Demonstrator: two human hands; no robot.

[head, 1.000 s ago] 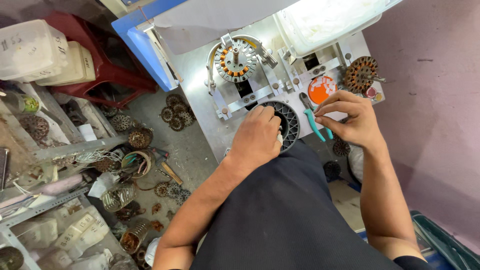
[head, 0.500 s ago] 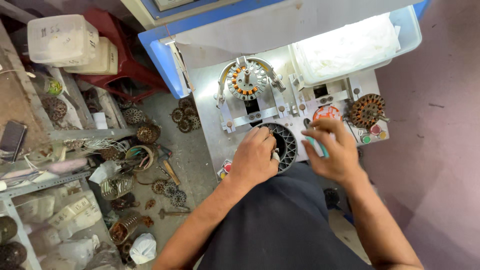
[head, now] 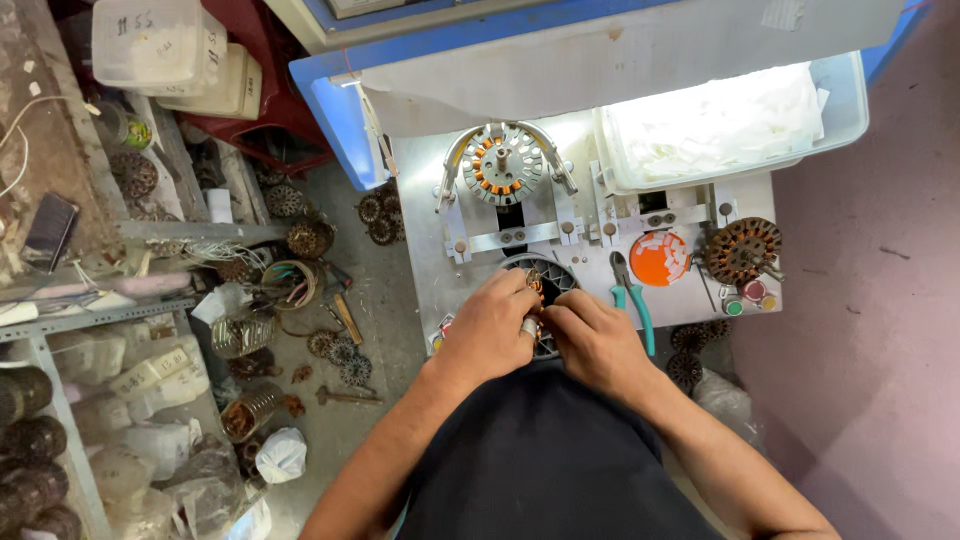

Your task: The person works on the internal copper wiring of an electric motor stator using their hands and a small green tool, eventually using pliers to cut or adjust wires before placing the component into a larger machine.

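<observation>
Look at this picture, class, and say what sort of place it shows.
Most likely a small workshop for winding or repairing fan motors. A wound stator sits clamped in a jig on a metal workbench, both hands work on another round stator, and more copper-wound coils and pliers lie nearby.

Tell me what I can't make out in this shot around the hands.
Head view:
- Stator: near half hidden under the left hand and right hand.
- Either hand's grip on it: fingertips too small to tell.
- Pliers: handle ends behind the right hand.
- Floor parts: too small to identify.
</observation>
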